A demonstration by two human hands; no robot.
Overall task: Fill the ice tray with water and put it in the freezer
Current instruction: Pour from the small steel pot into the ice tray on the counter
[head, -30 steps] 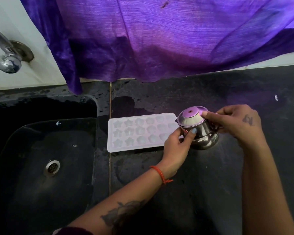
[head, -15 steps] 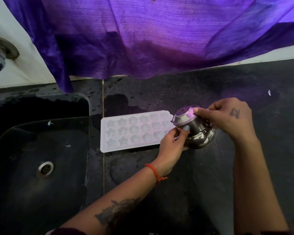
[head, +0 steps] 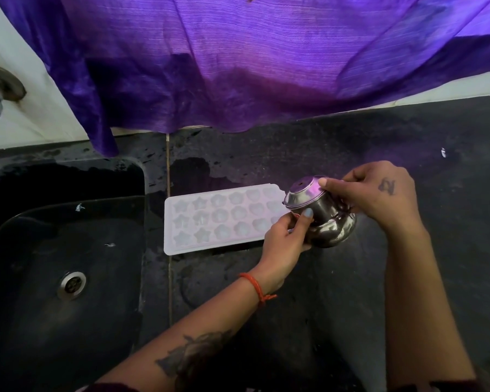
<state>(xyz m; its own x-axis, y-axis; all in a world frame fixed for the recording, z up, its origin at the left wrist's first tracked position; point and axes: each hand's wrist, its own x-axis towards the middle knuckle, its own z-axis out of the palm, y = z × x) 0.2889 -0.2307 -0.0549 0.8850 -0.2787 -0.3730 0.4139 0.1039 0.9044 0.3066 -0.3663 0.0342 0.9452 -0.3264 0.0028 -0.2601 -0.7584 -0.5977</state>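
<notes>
Head view, ice tray: the white ice tray (head: 224, 219) lies flat on the black worktop (head: 408, 278), just right of the sink (head: 68, 264), its star and flower cavities facing up
Head view, long axis: the tray's long side runs left to right, its right end a little further from the person than its left; that right end sits under the pot and is partly hidden
Head view, steel pot: a small steel pot (head: 321, 219) with a lid is held tilted, its top leaning left over the tray's right end
Head view, left hand: the left hand (head: 286, 239) grips the pot's near side, thumb curled up its wall
Head view, right hand: the right hand (head: 374, 193) holds the far side, one fingertip pressed on the lid's rim
Head view, water: whether any is leaving the pot cannot be told; the cavities look pale, their fill level unclear
Risk, spill: a steeper tilt would likely flood the near cavities and run onto the worktop, since the pour point covers only the right end
Risk, lid: if the pressing finger slips, the lid could drop onto the tray and splash
Risk, carrying: a brim-full, shallow tray would probably slop on its way to the freezer, which is not in view
</notes>
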